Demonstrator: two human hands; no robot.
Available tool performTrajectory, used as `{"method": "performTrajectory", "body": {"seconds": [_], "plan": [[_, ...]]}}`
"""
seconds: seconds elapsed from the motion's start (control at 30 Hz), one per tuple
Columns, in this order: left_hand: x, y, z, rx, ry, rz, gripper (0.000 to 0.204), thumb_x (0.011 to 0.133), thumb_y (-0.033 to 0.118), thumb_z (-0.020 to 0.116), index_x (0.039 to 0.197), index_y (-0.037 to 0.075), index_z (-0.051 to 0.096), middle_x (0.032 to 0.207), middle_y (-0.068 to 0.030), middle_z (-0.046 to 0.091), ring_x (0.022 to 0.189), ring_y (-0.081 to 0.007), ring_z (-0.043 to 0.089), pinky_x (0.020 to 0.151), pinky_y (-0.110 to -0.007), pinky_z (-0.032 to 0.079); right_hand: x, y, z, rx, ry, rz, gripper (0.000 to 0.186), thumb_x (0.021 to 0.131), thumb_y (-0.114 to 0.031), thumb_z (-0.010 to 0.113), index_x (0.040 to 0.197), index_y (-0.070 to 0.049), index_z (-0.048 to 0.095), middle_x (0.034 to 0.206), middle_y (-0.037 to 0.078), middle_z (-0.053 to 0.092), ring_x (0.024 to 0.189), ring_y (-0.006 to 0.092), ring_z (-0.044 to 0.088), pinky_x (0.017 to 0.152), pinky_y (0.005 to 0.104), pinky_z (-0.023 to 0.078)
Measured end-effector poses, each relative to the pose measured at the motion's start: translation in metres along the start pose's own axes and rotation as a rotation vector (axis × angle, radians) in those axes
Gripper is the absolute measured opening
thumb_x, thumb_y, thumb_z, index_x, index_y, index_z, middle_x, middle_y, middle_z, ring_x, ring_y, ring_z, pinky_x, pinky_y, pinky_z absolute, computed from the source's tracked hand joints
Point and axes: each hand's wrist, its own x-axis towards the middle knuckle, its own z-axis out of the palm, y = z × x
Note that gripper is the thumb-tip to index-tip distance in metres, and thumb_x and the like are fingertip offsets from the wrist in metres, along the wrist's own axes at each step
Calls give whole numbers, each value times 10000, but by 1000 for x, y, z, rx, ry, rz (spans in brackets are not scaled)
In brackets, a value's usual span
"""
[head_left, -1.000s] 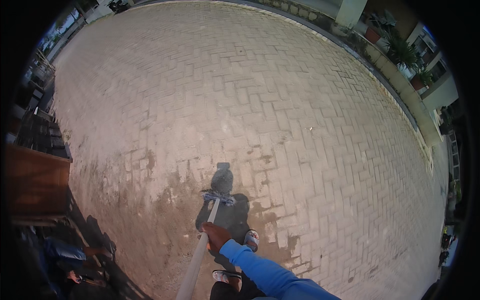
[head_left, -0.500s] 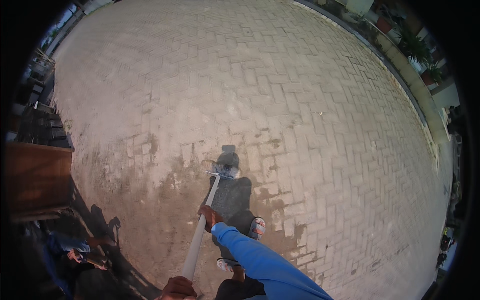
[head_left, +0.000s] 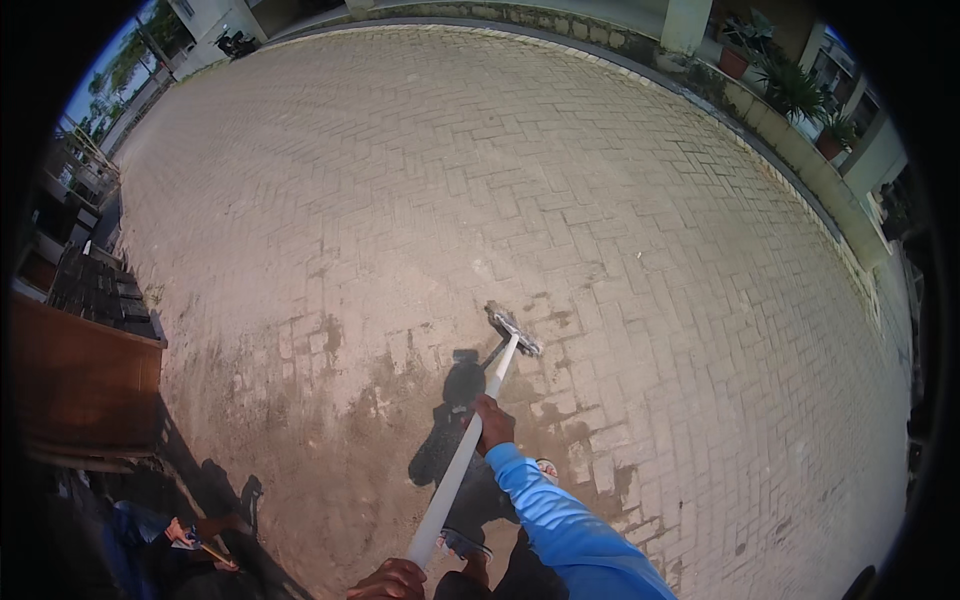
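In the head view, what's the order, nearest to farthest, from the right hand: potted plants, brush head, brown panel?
1. Brush head, just ahead of the right hand.
2. Brown panel, off to the left.
3. Potted plants, far upper right.

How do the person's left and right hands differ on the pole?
The right hand grips the pole nearer its grey head; the left hand holds it lower, by the picture's bottom edge. The right hand shows with its blue sleeve; the left hand is partly cut off, no sleeve visible. Both close around the pole.
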Motion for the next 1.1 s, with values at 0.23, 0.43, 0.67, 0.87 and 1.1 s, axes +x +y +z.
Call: {"method": "performTrajectory", "body": {"seconds": [0.23, 0.43, 0.67, 0.87, 1.1], "plan": [[-58, 10, -74, 155, -28, -235, 325, 847, 89, 571, 547, 28, 461, 506, -80, 501, 485, -188, 506, 569, -363, 471, -158, 35, 192, 312, -264, 217, 460, 749, -24, 713, 1175, -92, 554, 1419, 172, 430, 1233, 379, 496, 1021, 441, 443], [-73, 86, -142, 158, -15, -239, 356, 836, 115, 610, 526, 33, 458, 457, -64, 461, 432, -180, 474, 488, -334, 439, -226, -93, 189, 176, -410, 79, 336, 774, -48, 715, 1079, -74, 576, 1160, 176, 552, 1072, 389, 564, 915, 457, 474], [-87, 111, -163, -351, -327, 124, 365, 865, 200, 680, 588, 30, 514, 536, -87, 531, 460, -194, 536, 515, -354, 486, -224, -134, 92, 62, 59, -131, 196, 832, -143, 705, 984, -77, 599, 944, 150, 583, 820, 324, 622, 739, 411, 515], [-129, 17, -106, -147, -4, 47, 376, 919, 213, 615, 615, 10, 523, 576, -90, 517, 473, -174, 518, 511, -345, 475, -128, -24, 64, 773, 85, 596, 278, 774, -61, 706, 1014, -123, 581, 1056, 67, 573, 889, 233, 610, 743, 365, 529], [-95, 38, -88, 130, 132, -226, 443, 934, 250, 572, 575, 8, 477, 536, -79, 470, 435, -140, 438, 442, -302, 388, -251, -58, 155, -2, -411, 359, 297, 787, -89, 687, 1060, -124, 573, 1207, 131, 550, 1085, 375, 572, 899, 445, 484]]}}
